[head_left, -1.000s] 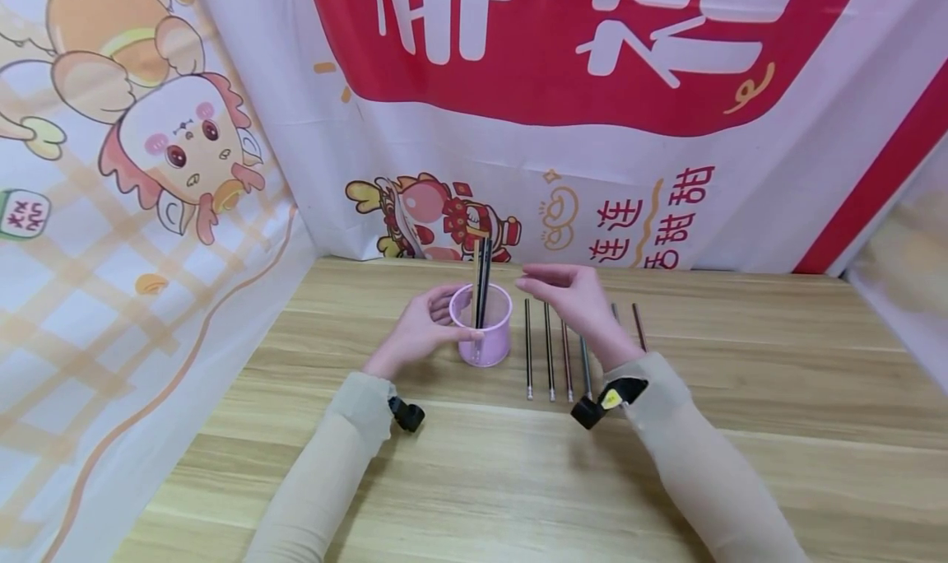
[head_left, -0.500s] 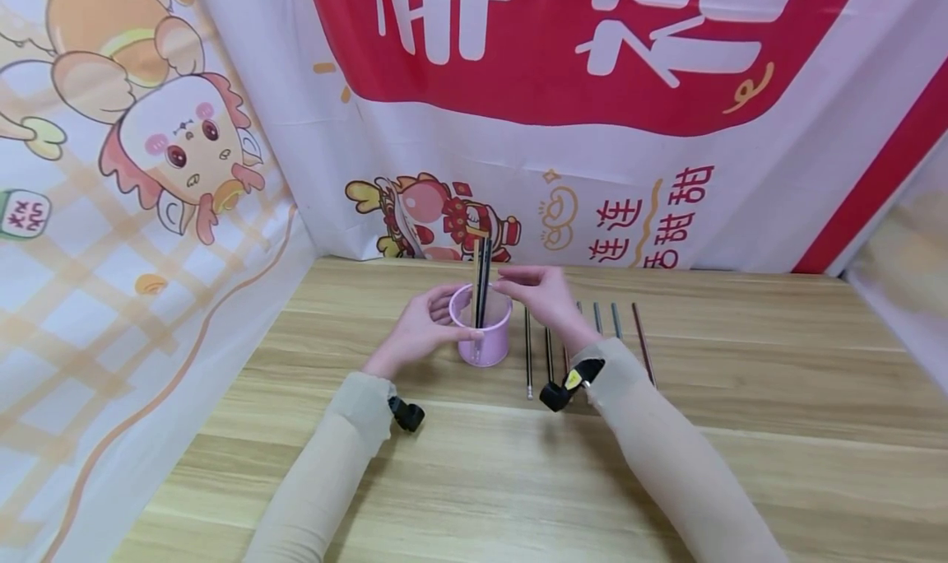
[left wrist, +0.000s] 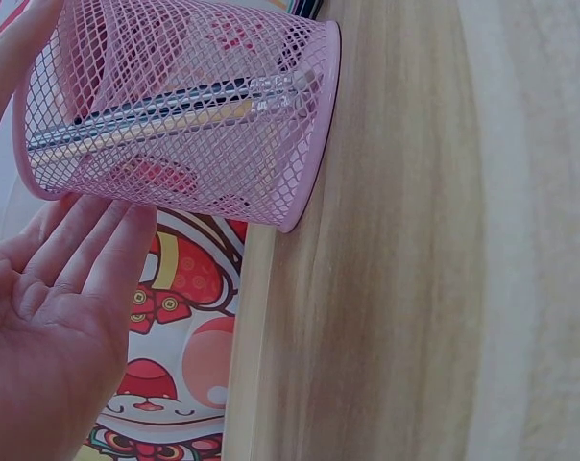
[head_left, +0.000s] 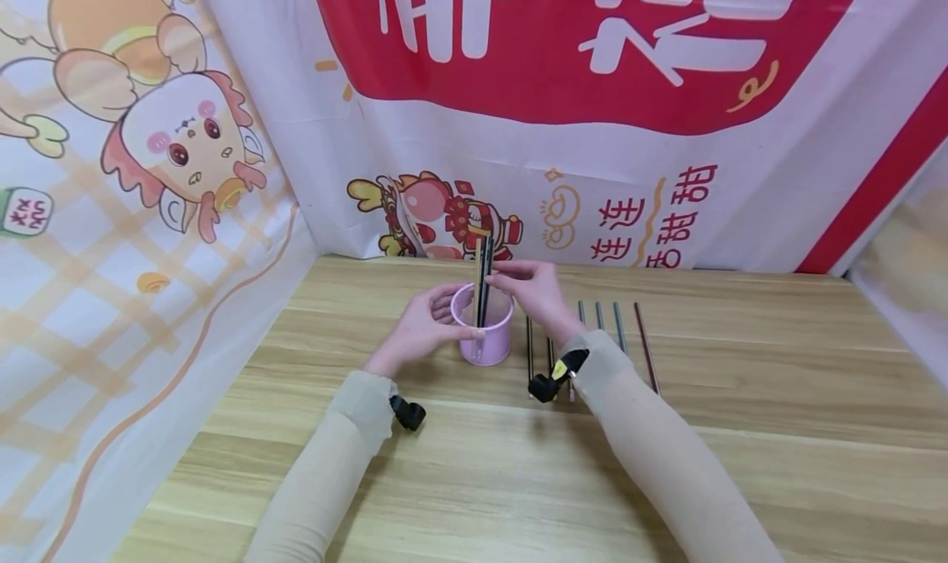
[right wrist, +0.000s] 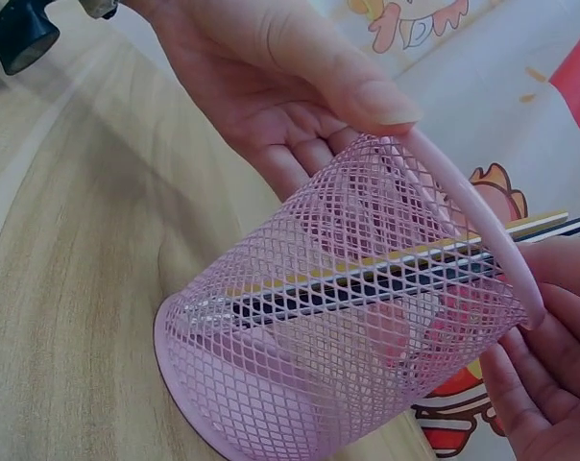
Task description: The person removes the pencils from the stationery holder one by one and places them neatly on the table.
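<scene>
A pink mesh pencil cup (head_left: 485, 351) stands upright on the table, with a tan pencil (head_left: 477, 279) and black pencils (head_left: 485, 295) leaning inside, silver ends down. My left hand (head_left: 415, 330) grips the cup from the left, its thumb at the near rim and fingers behind. The left wrist view shows the left fingers (left wrist: 98, 250) against the mesh. Over the cup's right rim is my right hand (head_left: 539, 295), thumb tip right at the black pencils' upper part. In the right wrist view the right hand (right wrist: 559, 336) shows only partly; I cannot tell whether it pinches a pencil.
Right of the cup lies a row of several pencils, among them a black one (head_left: 530, 341), a grey-blue one (head_left: 620, 324) and a dark red one (head_left: 646, 341). My right forearm passes over part of the row. A printed cloth (head_left: 563, 151) hangs behind the wooden table (head_left: 459, 472).
My right hand has moved left from above the row to the pencils in the cup. The left hand, the cup and its pencils look unmoved.
</scene>
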`<state>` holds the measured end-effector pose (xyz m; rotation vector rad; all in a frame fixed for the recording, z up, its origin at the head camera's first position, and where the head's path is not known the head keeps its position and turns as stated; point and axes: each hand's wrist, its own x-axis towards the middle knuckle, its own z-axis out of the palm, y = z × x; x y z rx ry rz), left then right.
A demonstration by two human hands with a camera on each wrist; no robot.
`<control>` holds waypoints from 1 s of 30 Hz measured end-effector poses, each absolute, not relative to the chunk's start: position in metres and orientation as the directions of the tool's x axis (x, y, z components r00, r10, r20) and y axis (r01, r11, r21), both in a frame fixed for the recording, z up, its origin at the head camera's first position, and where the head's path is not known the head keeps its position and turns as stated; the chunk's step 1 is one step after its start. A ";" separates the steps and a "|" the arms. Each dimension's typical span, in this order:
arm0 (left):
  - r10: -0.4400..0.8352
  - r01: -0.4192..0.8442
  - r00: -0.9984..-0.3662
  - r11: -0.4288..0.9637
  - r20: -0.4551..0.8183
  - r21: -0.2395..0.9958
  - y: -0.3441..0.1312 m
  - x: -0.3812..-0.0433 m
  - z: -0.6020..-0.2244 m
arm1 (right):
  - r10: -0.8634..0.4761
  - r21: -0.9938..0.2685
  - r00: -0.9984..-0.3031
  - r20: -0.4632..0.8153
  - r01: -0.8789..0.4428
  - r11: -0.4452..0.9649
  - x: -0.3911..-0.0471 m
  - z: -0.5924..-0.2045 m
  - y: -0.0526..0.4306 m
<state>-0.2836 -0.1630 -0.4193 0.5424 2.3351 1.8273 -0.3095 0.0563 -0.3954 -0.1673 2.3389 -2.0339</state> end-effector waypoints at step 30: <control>0.358 0.221 -0.924 0.217 0.133 0.951 -0.164 -0.284 -0.420 | 0.003 -0.996 -0.996 0.093 -0.093 -0.004 -0.310 -0.390 0.052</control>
